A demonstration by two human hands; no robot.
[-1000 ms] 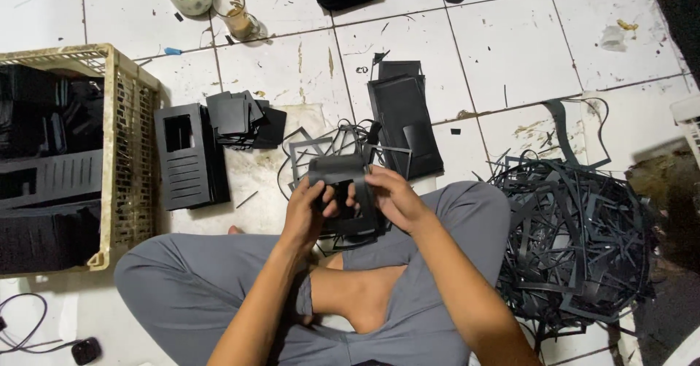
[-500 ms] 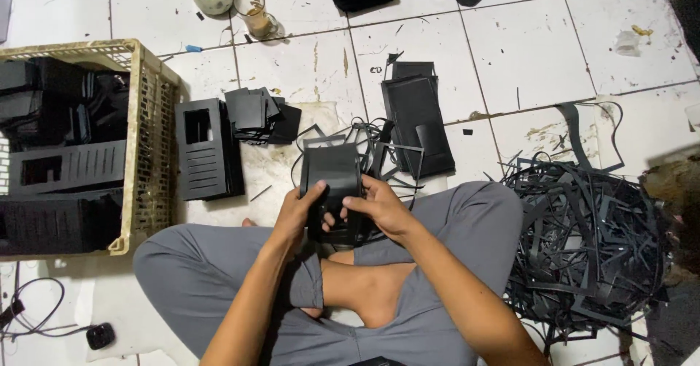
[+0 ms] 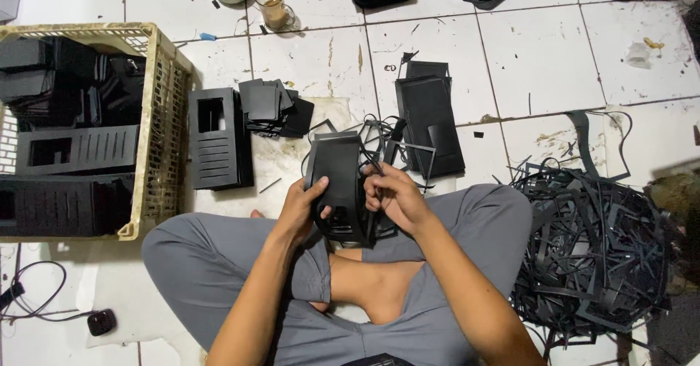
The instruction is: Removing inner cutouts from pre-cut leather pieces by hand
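the left hand [image 3: 297, 209] holds the black sheet [image 3: 339, 184] by its left edge, grip closed on it, above the lap. the right hand [image 3: 394, 195] pinches a thin strip at the sheet's right edge. step in hand: apparently stripping waste from the sheet. next move likely needs a steady pull. scrap pile [image 3: 590, 242] lies right, crate [image 3: 157, 118] left.

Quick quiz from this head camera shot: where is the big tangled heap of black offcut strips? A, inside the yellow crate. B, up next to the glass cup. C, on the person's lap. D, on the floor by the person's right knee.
D: the heap of black strips lies on the tiled floor beside the right knee, far from the yellow crate and the glass cup.
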